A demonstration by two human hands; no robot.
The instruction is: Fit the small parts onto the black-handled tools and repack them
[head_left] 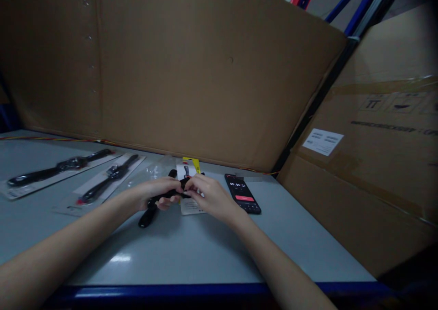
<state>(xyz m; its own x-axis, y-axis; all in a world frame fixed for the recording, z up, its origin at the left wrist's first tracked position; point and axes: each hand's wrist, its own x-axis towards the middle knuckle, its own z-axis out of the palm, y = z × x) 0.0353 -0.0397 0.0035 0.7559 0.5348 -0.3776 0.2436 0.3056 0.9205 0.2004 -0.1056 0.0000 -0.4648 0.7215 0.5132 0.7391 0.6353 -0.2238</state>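
Both hands meet over the middle of the table. My left hand [160,192] is wrapped round a black two-handled tool, which looks like a spokeshave [164,196]. With its fingers pinched at the tool's centre, my right hand [209,195] grips the same spokeshave; any small part between the fingertips is hidden. Under the left hand lies another black handled tool [147,218], its middle covered. Behind the hands is a yellow and white package card [187,166], partly hidden by them, near a clear plastic blister [160,167].
Two packaged spokeshaves lie at the left, one farther back [68,165] and one nearer [109,180]. A phone [242,193] running a timer lies right of my hands. Large cardboard [205,72] walls off the back, and a cardboard box [362,173] stands at the right.
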